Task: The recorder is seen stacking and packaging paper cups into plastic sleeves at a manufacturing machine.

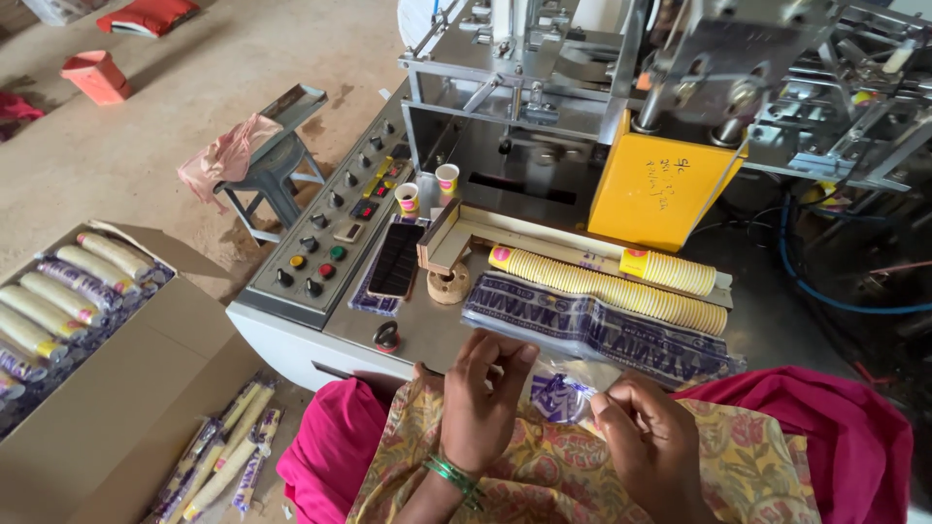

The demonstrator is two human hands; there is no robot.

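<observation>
I'd keep both hands pinching the clear plastic sleeve at my lap: my left hand grips its edge, my right hand grips the mouth. Rub it open before lifting the 2 cup stacks beside it.

Counts, head view.

Hands: 2, left and right, both near centre.

Cup stacks lying on the machine top: 2 long ones, right of centre.

Single cups standing upright far of the phone: 2.

Phone: 1, dark, beside the control panel.

Panel: 1; buttons and knobs too many and too small to count surely.

Printed bags near the stacks: a pile, number unclear.

Stool: 1, far left, with 1 pink cloth.

Cardboard box: 1, left; wrapped stacks inside, about 7 visible.

Wrapped stacks on the floor, near left: about 4.

Orange tub: 1, far left.
</observation>
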